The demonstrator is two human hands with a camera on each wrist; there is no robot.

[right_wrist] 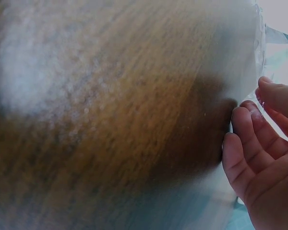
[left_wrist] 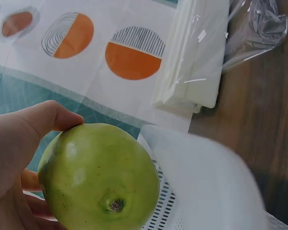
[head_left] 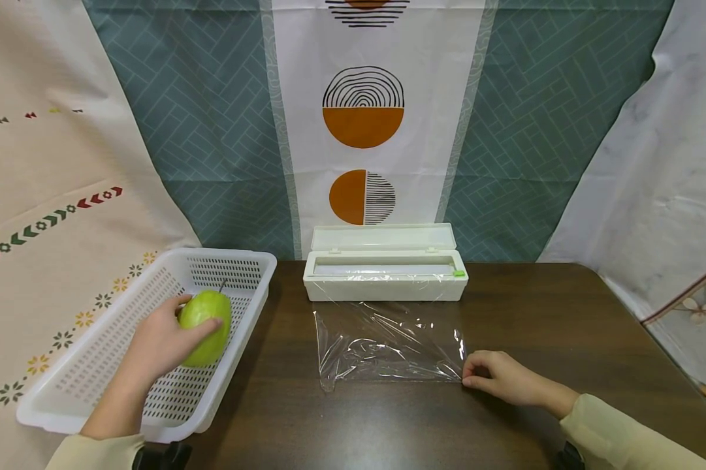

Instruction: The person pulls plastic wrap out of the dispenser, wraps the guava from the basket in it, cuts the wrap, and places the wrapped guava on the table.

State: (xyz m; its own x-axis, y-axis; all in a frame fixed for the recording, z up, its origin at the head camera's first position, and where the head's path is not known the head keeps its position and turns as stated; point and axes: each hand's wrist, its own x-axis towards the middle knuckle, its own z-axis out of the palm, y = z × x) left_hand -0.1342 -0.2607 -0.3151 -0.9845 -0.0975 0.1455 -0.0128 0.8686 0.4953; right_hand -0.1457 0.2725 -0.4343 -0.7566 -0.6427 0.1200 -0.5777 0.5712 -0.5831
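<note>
My left hand [head_left: 167, 336] grips a green apple [head_left: 208, 326] by its sides, inside or just over the white plastic basket [head_left: 235, 385]. In the left wrist view the apple [left_wrist: 101, 177] shows its blossom end, with the thumb on top and fingers behind. With thumb and fingertips my right hand [head_left: 502, 376] pinches the near right corner of a clear plastic wrap sheet [head_left: 388, 346]. This sheet runs out of a white wrap dispenser box [head_left: 385, 287] whose lid [head_left: 383, 237] stands raised. The right wrist view shows the hand [right_wrist: 269, 143] close to the tabletop.
A dark wooden table [head_left: 388, 424] carries everything. Behind it hangs a patterned cloth [head_left: 229, 130], with a beige cloth [head_left: 53, 163] at the left and a pale one [head_left: 670, 163] at the right. A small green slider [head_left: 459, 273] sits on the dispenser's right end.
</note>
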